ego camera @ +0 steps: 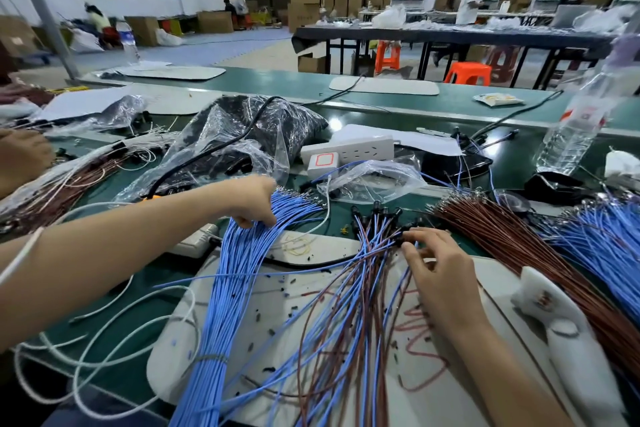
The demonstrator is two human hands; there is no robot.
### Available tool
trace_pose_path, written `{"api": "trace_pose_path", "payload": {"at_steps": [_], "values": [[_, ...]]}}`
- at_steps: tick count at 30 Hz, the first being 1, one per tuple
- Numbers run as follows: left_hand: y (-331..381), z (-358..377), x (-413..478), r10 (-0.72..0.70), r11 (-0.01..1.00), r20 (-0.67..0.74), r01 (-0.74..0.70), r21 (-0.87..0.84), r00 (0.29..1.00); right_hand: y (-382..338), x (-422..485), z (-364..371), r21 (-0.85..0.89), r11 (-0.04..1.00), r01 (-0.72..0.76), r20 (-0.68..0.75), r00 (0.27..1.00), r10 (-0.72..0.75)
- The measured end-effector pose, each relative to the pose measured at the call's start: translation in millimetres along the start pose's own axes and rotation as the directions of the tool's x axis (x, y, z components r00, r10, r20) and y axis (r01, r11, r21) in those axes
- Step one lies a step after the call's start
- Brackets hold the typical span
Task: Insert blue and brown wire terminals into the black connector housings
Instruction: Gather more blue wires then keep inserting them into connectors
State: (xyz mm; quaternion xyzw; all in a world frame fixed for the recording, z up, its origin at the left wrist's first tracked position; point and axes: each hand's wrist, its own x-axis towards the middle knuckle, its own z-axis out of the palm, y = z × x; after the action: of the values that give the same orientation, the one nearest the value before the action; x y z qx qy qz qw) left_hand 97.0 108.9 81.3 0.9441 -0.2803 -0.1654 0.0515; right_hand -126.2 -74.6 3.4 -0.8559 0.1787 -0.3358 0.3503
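A thick bundle of blue wires [239, 263] fans out toward its metal terminals at the table's middle. My left hand [254, 201] reaches into the top of this bundle and pinches wires near the terminal ends. A pile of finished blue and brown wire pairs [356, 291] ends in several black connector housings [375, 213]. My right hand [434, 262] pinches one black housing [406, 231] at the right edge of that pile. A bundle of brown wires [519, 246] lies to the right, with more blue wires [602, 239] beyond it.
A clear bag of black housings [249, 128] lies behind the left hand, beside a white power strip [349, 147]. A water bottle [575, 125] stands at the right. White foam pieces [561, 319] lie at the lower right, loose white wires [104, 340] at the lower left. Another person's hand [20, 156] shows at the left edge.
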Motion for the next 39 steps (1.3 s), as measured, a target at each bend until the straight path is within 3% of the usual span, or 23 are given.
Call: {"api": "trace_pose_path", "payload": {"at_steps": [6,11,15,20,24,26,28,31,35,37,39], "values": [[5.1,11.6,-1.3,-0.018,1.000,-0.078,0.018,-0.004,0.997,-0.1,-1.3,1.3,0.011,1.000,-0.015,-0.003,1.000,0.015],[5.8,-3.9,-2.2,-0.011,0.983,-0.016,0.008,-0.181,1.000,-0.8,-1.4,0.2,0.021,1.000,-0.019,-0.011,1.000,0.020],[5.2,-19.3,-17.6,0.017,0.995,-0.078,-0.025,-0.101,0.997,-0.8,-1.8,-0.5,0.027,0.999,-0.024,-0.021,0.999,0.024],[13.7,-36.2,-42.0,0.098,0.978,-0.306,-0.149,-0.147,0.947,-4.2,-1.4,1.1,0.047,0.998,-0.031,-0.006,0.999,0.031],[44.6,-53.7,-59.5,0.182,0.864,-0.565,-0.405,-0.298,0.805,-17.4,-3.9,-2.9,0.193,0.977,0.088,-0.098,0.993,-0.070],[68.4,-63.2,-63.0,0.185,0.742,-0.637,-0.531,-0.409,0.749,-27.0,-6.8,-4.3,0.355,0.929,0.110,-0.075,0.993,-0.089],[96.9,-63.8,-64.5,0.264,0.601,-0.575,-0.598,-0.530,0.775,-36.5,-9.8,-2.0,0.521,0.854,-0.006,0.076,0.996,-0.040],[139.9,-42.3,-63.8,0.430,0.503,-0.469,-0.636,-0.585,0.771,-42.6,-12.9,3.9,0.632,0.753,-0.186,0.287,0.958,-0.004],[160.2,-12.3,-53.9,0.436,0.305,-0.596,-0.734,-0.607,0.675,-42.5,-11.2,3.7,0.684,0.687,-0.244,0.299,0.953,0.041],[154.4,2.2,-45.2,0.355,0.341,-0.639,-0.731,-0.591,0.682,-39.5,-8.5,0.9,0.759,0.587,-0.282,0.252,0.958,0.135],[141.9,28.0,-38.0,0.362,0.491,-0.600,-0.693,-0.529,0.714,-33.8,-3.6,-5.2,0.842,0.457,-0.287,0.172,0.946,0.276]]}}
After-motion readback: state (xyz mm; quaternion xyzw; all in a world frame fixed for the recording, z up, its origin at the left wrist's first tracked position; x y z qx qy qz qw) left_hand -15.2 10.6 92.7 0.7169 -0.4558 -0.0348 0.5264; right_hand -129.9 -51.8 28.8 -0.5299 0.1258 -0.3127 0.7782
